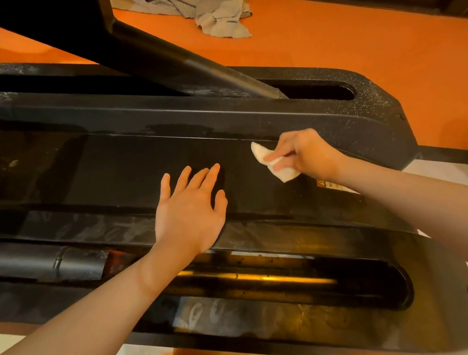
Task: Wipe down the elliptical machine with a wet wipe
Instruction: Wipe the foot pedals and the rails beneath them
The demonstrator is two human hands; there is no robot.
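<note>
the wet wipe (274,161) is pinched, bunched up, in the right hand (307,153), fingers curled round it, and is pressed on the flat black centre panel (138,165) of the elliptical machine (366,121), just below the raised far rail (161,109). the left hand (191,211) is laid flat on the same panel, fingers straight and spread, nothing held; it is judged to be bracing. risks from here: the wipe is folded small, so only a narrow strip is covered per pass and streaks may be left; faint wet-looking smears are already seen along the panel's far edge. dust specks are seen on the far rail and the rounded end cover, so those parts are judged not yet done and could be missed. the open slot (319,93) where the dark arm tube (185,66) enters, and the near open channel (268,284) with its lit rail, could catch the wipe or a finger if the stroke runs over the edge. smudge marks are seen on the near lower surfaces, and more could be added by the bracing palm. a warning sticker (334,187) with an orange triangle is seen under the right forearm; its writing is too small and partly covered, so it cannot be read. no brand is seen. crumpled cloth (207,8) lies on the orange floor (356,32) beyond.
</note>
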